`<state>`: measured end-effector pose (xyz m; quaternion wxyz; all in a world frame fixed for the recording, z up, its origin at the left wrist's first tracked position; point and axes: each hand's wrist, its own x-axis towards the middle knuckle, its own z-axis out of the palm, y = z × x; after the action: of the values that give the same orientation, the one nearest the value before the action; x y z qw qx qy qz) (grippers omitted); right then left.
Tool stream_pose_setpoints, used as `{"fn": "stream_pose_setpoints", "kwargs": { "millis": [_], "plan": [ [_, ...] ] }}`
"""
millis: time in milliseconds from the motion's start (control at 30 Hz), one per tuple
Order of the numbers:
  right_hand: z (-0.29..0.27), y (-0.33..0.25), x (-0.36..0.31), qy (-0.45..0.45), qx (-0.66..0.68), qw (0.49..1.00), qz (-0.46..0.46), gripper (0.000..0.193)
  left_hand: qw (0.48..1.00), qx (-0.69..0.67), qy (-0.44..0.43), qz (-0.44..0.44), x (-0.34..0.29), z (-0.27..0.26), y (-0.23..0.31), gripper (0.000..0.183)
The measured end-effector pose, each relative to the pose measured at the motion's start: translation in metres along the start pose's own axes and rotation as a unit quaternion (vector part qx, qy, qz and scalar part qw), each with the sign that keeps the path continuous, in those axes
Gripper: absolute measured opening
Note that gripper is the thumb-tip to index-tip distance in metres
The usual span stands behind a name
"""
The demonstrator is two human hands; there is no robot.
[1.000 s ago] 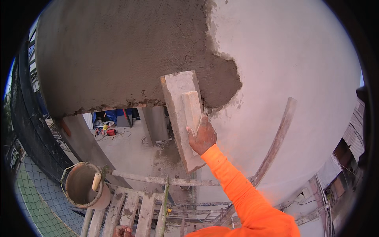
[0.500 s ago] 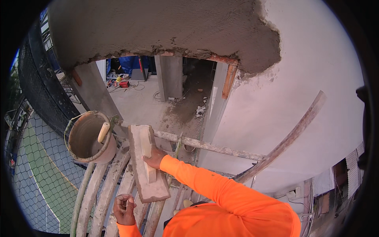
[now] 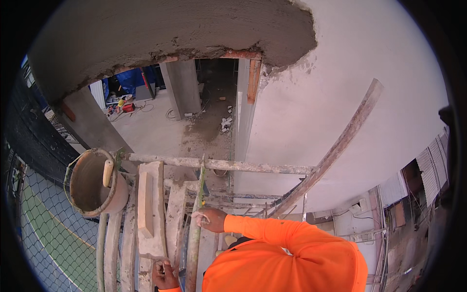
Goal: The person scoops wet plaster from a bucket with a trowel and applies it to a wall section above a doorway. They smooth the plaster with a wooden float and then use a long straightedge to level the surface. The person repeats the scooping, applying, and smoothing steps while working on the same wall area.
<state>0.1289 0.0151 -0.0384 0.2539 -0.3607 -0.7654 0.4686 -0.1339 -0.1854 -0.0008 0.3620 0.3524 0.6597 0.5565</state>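
Neither hand grips the plastering float [image 3: 148,209] at this moment — it lies flat on the scaffold planks [image 3: 177,221], its long wooden handle facing up, just right of the bucket [image 3: 92,182]. From the head camera, the right hand [image 3: 210,220] sits at the top of an upright, mortar-smeared pole [image 3: 194,228] beside the planks; the fingers curl loosely about its upper end, though whether they truly clasp it or merely rest there I cannot tell. The arm behind it wears a bright orange sleeve [image 3: 262,229], bent at the elbow. The left hand [image 3: 165,274] is low at the bottom edge, near the foot of the float, fingers bunched around something small and pale; what it is cannot be made out.

The bucket hangs at the left end of a horizontal scaffold tube [image 3: 219,164], grey with dried mortar inside, and a pale wooden handle [image 3: 107,173] leans against its inner rim. Left of the bucket runs a green safety net [image 3: 48,233].

Above, a broad band of wet grey plaster [image 3: 170,29] covers the wall over a doorway opening [image 3: 214,97], ending in a rough edge on the right where the smooth white wall [image 3: 350,73] begins. A long curved-looking batten [image 3: 335,151] — bent by the lens — leans across that white wall. Through the opening shows a concrete floor with a grey column [image 3: 182,87] and scattered debris.
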Motion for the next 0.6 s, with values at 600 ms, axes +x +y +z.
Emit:
{"fn": "stream_pose_setpoints", "kwargs": {
  "millis": [600],
  "plan": [
    [-0.02, 0.239, -0.36, -0.183, -0.302, 0.739, 0.574, 0.047, 0.98, 0.026, -0.196, 0.01, -0.024, 0.062, 0.011, 0.022]
  ]
}}
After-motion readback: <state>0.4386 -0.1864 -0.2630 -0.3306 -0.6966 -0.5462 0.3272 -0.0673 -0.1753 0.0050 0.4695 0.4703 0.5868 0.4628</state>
